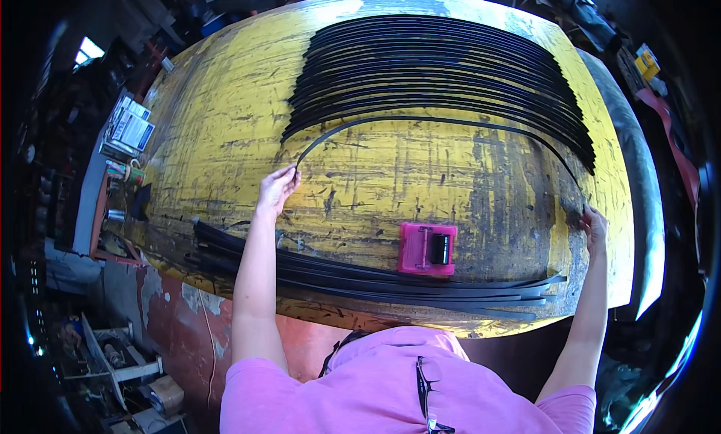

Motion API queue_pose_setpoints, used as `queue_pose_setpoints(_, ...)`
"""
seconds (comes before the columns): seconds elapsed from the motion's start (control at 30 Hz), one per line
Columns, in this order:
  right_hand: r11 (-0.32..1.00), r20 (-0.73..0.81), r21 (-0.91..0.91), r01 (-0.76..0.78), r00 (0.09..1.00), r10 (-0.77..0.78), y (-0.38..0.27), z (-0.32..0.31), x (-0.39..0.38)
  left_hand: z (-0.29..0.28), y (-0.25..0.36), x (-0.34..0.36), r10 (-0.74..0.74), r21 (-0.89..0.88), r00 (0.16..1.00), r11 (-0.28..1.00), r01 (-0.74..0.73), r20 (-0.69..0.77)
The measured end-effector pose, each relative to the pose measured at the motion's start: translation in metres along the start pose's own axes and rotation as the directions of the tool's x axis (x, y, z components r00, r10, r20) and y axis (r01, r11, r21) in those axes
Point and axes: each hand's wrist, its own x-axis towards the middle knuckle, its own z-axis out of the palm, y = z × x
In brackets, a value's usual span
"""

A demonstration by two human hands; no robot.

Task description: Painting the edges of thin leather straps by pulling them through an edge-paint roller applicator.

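Observation:
A single long black strip [420, 119] bows across the worn yellow table [218, 111]. My left hand [279, 190] pinches its left end, and at the far right my right hand [593, 227] grips the other end. Just beyond lies a wide row of similar black strips [435, 66], set side by side with their ends roughly lined up. Closer to my body, a loose bundle of flat black strips [360, 279] runs along the table's near edge. A pink tool with a black roller [427, 249] sits against that bundle, between my two arms.
Boxes or booklets [129, 126] in white and blue stand off the table's left edge, above a spool [135, 174]. A grey sheet or roll [635, 171] runs along the right side. Below left are a wooden frame [113, 359] and a small carton [164, 395].

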Motion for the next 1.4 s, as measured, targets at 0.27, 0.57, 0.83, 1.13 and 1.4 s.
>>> queue_pose_setpoints(0.27,0.526,0.026,-0.645,0.554,0.704,-0.709,-0.026,0.126,-0.03,-0.017,-0.003,0.013,0.496,0.46,0.849,0.806,-0.373,-0.181)
queue_pose_setpoints(0.57,0.248,0.943,-0.166,0.954,0.228,-0.243,-0.055,0.426,-0.178,-0.006,-0.018,-0.003,0.732,0.832,0.68,0.353,-0.427,0.038)
queue_pose_setpoints(0.83,0.018,0.917,-0.084,0.996,0.084,-0.389,-0.032,0.553,-0.206,-0.013,-0.007,0.027,0.74,0.779,0.669,0.382,-0.497,0.064)
queue_pose_setpoints(1.13,0.021,0.893,-0.177,0.984,0.169,-0.417,-0.037,0.57,-0.199,-0.016,0.009,0.067,0.779,0.739,0.626,0.402,-0.54,0.032)
queue_pose_setpoints(1.4,0.019,0.854,-0.27,0.963,0.248,-0.457,-0.038,0.551,-0.178,-0.019,0.007,0.074,0.772,0.72,0.635,0.422,-0.551,0.035)
